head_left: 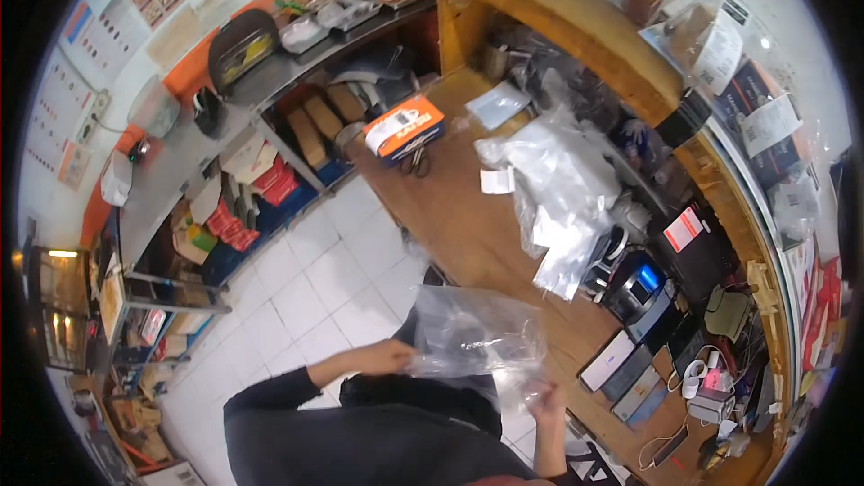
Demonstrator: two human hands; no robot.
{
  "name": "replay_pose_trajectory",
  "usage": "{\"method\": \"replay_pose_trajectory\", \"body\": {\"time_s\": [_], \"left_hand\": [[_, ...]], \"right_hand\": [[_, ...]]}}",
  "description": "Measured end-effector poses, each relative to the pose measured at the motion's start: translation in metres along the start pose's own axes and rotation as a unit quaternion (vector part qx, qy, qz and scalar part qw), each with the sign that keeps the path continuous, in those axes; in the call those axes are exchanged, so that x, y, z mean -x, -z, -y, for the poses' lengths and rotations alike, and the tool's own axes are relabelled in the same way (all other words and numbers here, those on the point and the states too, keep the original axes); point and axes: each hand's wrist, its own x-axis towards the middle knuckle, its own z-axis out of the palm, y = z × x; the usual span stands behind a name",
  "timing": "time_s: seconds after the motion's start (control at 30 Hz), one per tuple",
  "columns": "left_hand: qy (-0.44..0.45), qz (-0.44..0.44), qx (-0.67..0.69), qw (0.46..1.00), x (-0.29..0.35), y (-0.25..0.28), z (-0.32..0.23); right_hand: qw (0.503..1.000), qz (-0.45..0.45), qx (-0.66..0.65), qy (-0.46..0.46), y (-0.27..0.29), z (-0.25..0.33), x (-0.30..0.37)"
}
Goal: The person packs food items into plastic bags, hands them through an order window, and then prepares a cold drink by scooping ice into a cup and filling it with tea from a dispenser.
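Observation:
A clear plastic bag (477, 328) is stretched out in front of my dark-clothed body, beside the edge of the brown counter (450, 234). My left hand (387, 357) is closed on its lower left edge. At the lower right corner, the fingers of my right hand (546, 403) pinch the crumpled end of the bag. Through the film I see only dark clothing and glare, so I cannot tell whether anything is inside. A heap of similar clear plastic bags (562, 180) lies on the counter ahead to the right.
An orange and dark blue box (405, 129) stands at the counter's far end, with scissors (417, 164) next to it. Several phones (607, 360) lie at the right, near a device with a lit screen (644, 279). Steel shelving (193, 184) lines the left wall beyond white floor tiles (328, 283).

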Motion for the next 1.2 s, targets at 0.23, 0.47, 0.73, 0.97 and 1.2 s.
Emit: {"method": "replay_pose_trajectory", "body": {"time_s": [0.23,0.47,0.73,0.97,1.2], "left_hand": [[-0.152,-0.048,0.48,0.863,0.008,0.073,-0.064],[-0.22,0.106,0.339,0.909,-0.058,0.108,-0.048],[-0.067,-0.032,0.694,0.716,-0.177,0.136,-0.011],[-0.077,0.255,0.571,0.777,-0.161,0.241,0.004],[0.014,0.083,0.41,0.908,-0.213,0.268,0.068]], "right_hand": [[0.876,0.218,0.394,0.174,-0.124,0.075,0.017],[0.972,-0.187,0.08,0.116,-0.117,0.087,-0.021],[0.465,-0.195,0.708,0.494,-0.227,0.069,-0.1],[0.441,-0.202,0.869,0.101,-0.211,0.035,-0.223],[0.521,-0.003,0.852,0.059,-0.273,0.083,-0.258]]}}
